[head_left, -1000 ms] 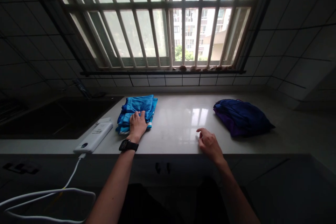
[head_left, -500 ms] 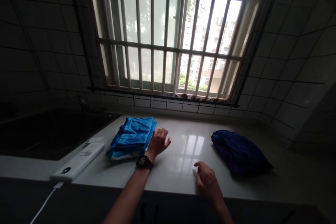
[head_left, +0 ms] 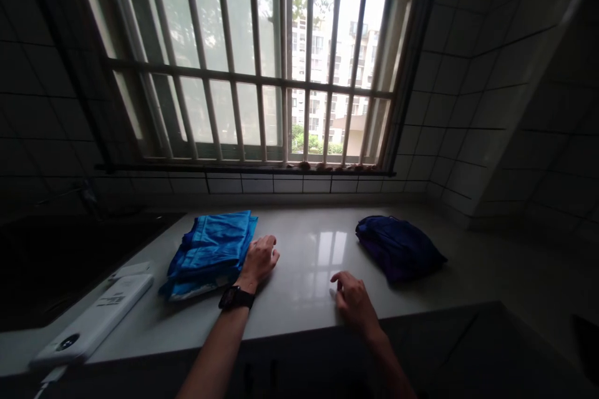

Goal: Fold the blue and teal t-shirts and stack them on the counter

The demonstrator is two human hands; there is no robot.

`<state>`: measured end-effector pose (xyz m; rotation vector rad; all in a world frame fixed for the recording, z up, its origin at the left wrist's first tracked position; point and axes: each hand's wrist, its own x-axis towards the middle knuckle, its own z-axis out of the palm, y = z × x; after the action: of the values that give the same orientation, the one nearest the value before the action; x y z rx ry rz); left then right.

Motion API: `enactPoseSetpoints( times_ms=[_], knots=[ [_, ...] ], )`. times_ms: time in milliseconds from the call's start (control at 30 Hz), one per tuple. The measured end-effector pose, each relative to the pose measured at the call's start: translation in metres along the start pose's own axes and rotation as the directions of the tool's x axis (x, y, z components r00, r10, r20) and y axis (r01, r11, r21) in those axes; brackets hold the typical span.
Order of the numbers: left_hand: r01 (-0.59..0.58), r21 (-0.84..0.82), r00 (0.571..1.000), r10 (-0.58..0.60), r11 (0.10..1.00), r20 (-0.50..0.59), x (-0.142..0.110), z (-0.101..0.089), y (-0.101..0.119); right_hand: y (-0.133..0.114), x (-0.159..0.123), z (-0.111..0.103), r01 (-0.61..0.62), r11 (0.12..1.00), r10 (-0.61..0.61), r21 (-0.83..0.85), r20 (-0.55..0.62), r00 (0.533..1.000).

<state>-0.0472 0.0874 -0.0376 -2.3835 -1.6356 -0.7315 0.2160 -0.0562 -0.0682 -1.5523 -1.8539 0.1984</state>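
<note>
My left hand, with a black watch on the wrist, rests on the pale counter against the right edge of a folded bright blue cloth stack; its fingers are loosely curled and hold nothing. My right hand lies on the counter near the front edge, fingers curled down with the tips touching the surface, empty. A dark navy and purple bundle of cloth lies to the right of it, a short way beyond the fingers.
A white power bank with a cable lies at the counter's front left. A dark sink is at the far left. A barred window and tiled walls stand behind the counter.
My left hand slid off the top of the blue stack to its right edge. The camera tilted up and shifted right. My right hand stayed nearly in place on the counter.
</note>
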Motion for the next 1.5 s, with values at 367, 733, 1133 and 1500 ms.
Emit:
enactPoseSetpoints(
  times_ms=[367, 733, 1133, 1500],
  knots=[
    [-0.002, -0.004, 1.000, 0.002, 1.000, 0.007, 0.001, 0.001, -0.001, 0.009, 0.010, -0.009, 0.006, 0.996, 0.006, 0.085, -0.145, 0.989],
    [0.005, -0.013, 1.000, -0.005, 1.000, 0.004, 0.001, 0.003, -0.004, 0.086, 0.095, -0.113, -0.577, 0.697, 0.497, -0.426, -0.294, 0.817],
    [0.017, -0.029, 1.000, -0.017, 0.999, 0.003, 0.001, 0.005, -0.006, 0.050, 0.144, -0.165, -0.153, 0.986, 0.079, -0.072, -0.600, 0.796],
    [-0.079, -0.176, 0.993, 0.094, 0.981, 0.076, -0.004, -0.006, 0.002, -0.034, 0.174, -0.132, 0.319, 0.735, -0.035, 0.599, -0.437, 0.899]
  ],
)
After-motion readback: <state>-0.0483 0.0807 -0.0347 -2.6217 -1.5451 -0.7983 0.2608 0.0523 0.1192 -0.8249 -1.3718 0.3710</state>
